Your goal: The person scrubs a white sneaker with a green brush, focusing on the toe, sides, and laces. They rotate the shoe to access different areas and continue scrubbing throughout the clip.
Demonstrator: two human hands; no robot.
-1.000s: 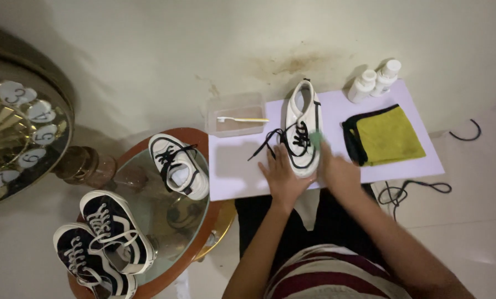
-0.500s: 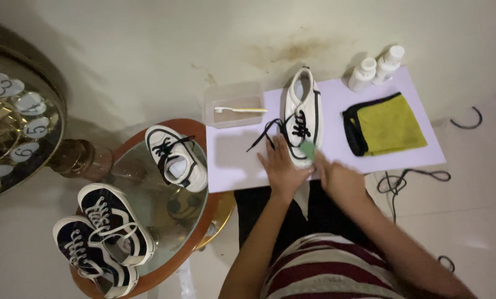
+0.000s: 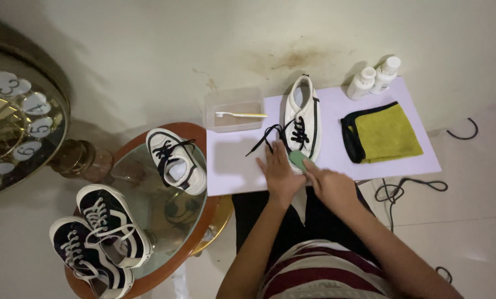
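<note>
A white sneaker with black laces [image 3: 302,115] lies on a white sheet [image 3: 237,166] on the floor in front of me. My left hand [image 3: 278,174] rests against the shoe's near left side and toe. My right hand [image 3: 331,185] presses a small green sponge [image 3: 298,159] onto the toe end. A clear plastic tray [image 3: 234,111] with a toothbrush across it sits left of the shoe.
Two white bottles [image 3: 372,77] stand at the sheet's far right, beside a folded yellow and black cloth [image 3: 384,133]. A round glass table [image 3: 148,221] on my left carries another white sneaker [image 3: 176,160] and two black sneakers [image 3: 101,238]. Black cables [image 3: 408,185] trail to the right.
My hands stay at the shoe's toe with the sponge, shifting slightly. The view has drifted a little with my head.
</note>
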